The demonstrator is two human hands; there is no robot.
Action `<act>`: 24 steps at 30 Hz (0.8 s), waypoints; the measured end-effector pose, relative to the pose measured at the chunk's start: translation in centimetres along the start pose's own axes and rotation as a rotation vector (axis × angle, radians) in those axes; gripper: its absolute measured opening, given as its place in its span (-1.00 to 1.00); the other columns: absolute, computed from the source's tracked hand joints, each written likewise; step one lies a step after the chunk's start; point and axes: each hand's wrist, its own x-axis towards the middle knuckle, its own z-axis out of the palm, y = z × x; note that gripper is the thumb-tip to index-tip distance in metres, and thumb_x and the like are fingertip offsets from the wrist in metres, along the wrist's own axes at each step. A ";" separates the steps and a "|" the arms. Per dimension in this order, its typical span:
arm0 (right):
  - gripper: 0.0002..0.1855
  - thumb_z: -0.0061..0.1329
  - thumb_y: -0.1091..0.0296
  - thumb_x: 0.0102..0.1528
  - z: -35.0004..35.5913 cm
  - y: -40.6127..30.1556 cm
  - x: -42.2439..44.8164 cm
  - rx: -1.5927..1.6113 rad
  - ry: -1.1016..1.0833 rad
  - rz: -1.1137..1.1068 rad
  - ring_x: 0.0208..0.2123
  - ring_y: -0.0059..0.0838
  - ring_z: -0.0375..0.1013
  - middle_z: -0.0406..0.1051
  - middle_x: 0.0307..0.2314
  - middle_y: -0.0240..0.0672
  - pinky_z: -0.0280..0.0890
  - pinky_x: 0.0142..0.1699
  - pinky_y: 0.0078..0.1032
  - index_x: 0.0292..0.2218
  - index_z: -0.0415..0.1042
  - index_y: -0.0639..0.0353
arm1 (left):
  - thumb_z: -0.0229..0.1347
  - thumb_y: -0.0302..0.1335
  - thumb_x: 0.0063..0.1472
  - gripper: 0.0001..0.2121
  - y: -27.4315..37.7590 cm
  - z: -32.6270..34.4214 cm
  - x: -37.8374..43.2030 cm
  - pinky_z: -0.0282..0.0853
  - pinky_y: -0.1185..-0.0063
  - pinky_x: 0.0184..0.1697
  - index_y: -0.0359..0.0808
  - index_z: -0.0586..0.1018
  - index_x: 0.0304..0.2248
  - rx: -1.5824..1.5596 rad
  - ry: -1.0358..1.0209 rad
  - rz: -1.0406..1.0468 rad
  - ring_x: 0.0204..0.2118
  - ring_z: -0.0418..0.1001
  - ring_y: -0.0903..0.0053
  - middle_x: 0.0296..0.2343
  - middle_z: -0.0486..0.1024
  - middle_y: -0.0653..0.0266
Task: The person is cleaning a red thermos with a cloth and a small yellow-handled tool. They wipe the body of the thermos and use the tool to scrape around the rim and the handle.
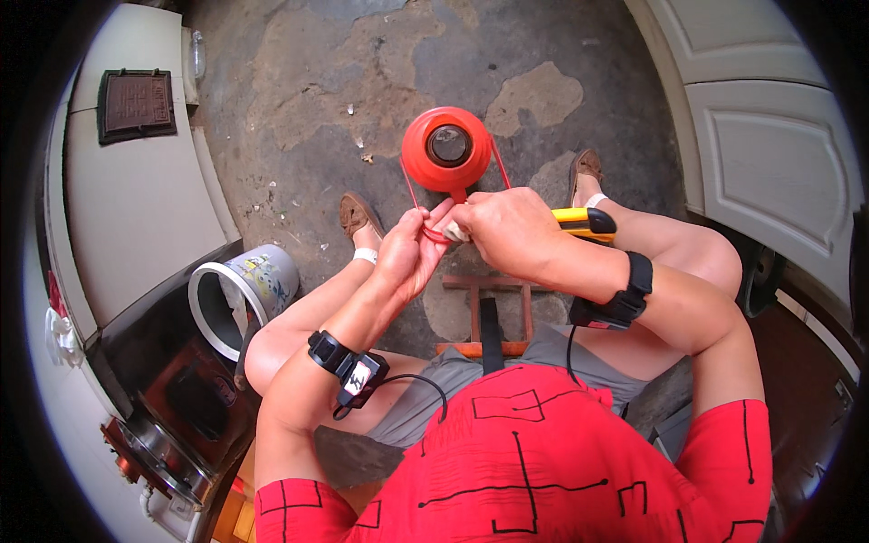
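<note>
A red plastic thermos flask (446, 151) with a dark round top stands on the floor in front of me, its thin red handle coming toward my hands. My left hand (412, 252) has its fingers on the looped end of the red handle (434, 235). A whitish piece of material (456, 231) lies between both hands at that loop. My right hand (514, 227) is closed around a yellow and black utility knife (585, 223), whose rear end sticks out to the right. The knife's blade end is hidden by my fingers.
A patterned bucket (271, 271) lies tilted by my left knee. White cabinet doors (770, 170) stand on the right and a pale cabinet or stove side (139, 203) on the left. Small pale scraps (360, 142) dot the worn concrete floor (305, 81). A wooden frame (526, 312) lies between my legs.
</note>
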 end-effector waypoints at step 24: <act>-0.65 0.12 0.33 -0.06 -0.7 1.9 1.4 0.270 -0.082 0.120 -0.25 -0.15 0.45 0.43 -0.33 -0.22 0.34 -0.22 -0.27 -0.21 0.35 0.09 | 0.02 -0.53 0.25 -0.83 0.8 -0.9 -0.2 0.43 0.50 0.01 -0.30 0.26 -0.23 0.280 -0.135 0.011 -0.16 0.45 0.45 -0.24 0.38 0.17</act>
